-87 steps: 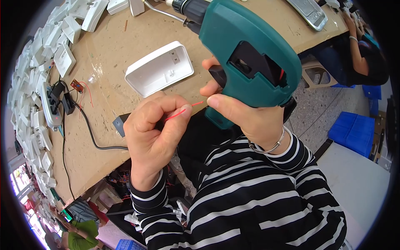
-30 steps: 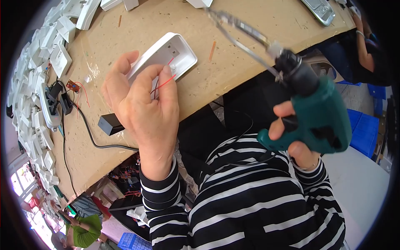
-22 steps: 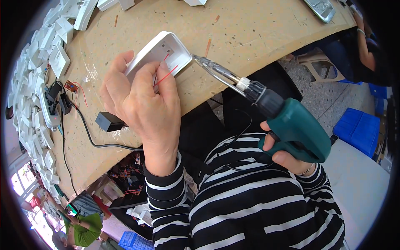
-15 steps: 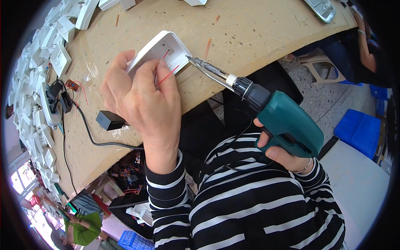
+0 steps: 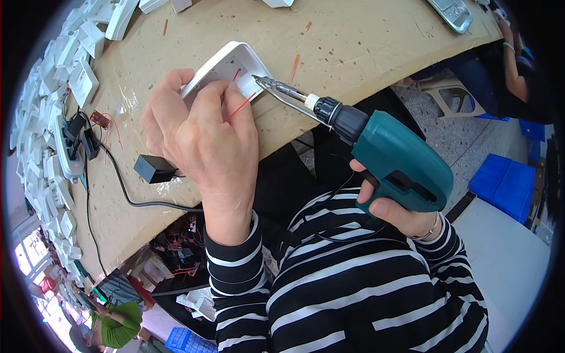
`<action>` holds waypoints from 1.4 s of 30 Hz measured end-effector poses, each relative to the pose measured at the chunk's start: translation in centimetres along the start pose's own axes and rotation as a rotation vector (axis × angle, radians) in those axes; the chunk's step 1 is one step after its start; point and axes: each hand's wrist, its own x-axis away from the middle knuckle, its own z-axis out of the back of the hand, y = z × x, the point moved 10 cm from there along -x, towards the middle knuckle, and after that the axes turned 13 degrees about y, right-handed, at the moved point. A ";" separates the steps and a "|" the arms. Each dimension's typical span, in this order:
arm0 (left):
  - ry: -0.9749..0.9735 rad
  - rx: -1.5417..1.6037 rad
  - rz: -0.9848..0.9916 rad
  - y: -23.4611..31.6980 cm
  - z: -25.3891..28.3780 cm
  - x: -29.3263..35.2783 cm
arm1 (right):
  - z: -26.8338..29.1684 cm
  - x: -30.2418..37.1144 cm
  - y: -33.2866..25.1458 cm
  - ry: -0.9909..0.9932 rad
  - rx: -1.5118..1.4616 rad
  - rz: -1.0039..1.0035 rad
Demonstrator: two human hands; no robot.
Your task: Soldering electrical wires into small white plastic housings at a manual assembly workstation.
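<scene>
Diagonally, the dark-green plastic pistol-shaped soldering tool (image 5: 397,156), gripped in the right hand (image 5: 393,213), points up-left over the open white plastic housing (image 5: 219,63), its metal tip (image 5: 265,83) beside thin red wires (image 5: 241,107) pinched by the left hand (image 5: 203,138), nearer that housing.

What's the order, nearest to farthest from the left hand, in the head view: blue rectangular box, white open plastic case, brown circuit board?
1. White open plastic case: partly behind the left hand.
2. Brown circuit board: off to the left.
3. Blue rectangular box: far right.
</scene>
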 end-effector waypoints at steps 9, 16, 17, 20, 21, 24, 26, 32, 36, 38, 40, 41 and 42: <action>0.003 0.010 -0.006 0.0 0.2 0.0 | -0.2 -0.9 -0.7 0.007 0.013 -0.043; -0.004 -0.007 0.014 0.0 0.2 0.0 | -0.6 -1.9 -1.9 -0.004 0.013 -0.026; -0.004 -0.011 0.012 0.1 0.2 0.0 | -0.6 -1.9 -2.1 -0.004 0.005 -0.013; -0.004 -0.008 0.010 0.1 0.1 0.1 | -0.5 -2.0 -2.1 0.006 0.011 0.001; -0.004 -0.004 0.010 0.0 0.2 0.1 | -0.4 -2.0 -2.1 0.013 0.023 0.002; -0.003 -0.002 0.012 0.0 0.2 0.1 | -0.4 -2.2 -2.1 0.012 0.034 0.016; -0.005 0.002 0.014 0.0 0.1 0.1 | -0.4 -2.2 -2.0 0.033 0.019 -0.004; 0.004 0.006 0.007 0.0 0.2 0.0 | 0.2 -2.6 -2.1 0.192 -0.075 -0.057; -0.001 0.006 0.006 -0.1 0.2 0.0 | 0.1 -2.6 -2.0 0.188 -0.051 -0.080; -0.002 0.008 0.009 0.0 0.1 0.0 | 0.3 -2.3 -1.9 0.126 0.016 -0.064; -0.002 0.006 0.013 0.0 0.1 0.0 | -0.1 -2.2 -1.9 0.059 0.082 -0.050; -0.004 0.008 0.015 0.0 0.1 0.0 | 0.0 -2.1 -1.8 0.076 0.074 -0.072; -0.005 0.010 0.017 -0.1 0.1 0.0 | 0.0 -2.1 -1.7 0.094 0.066 -0.093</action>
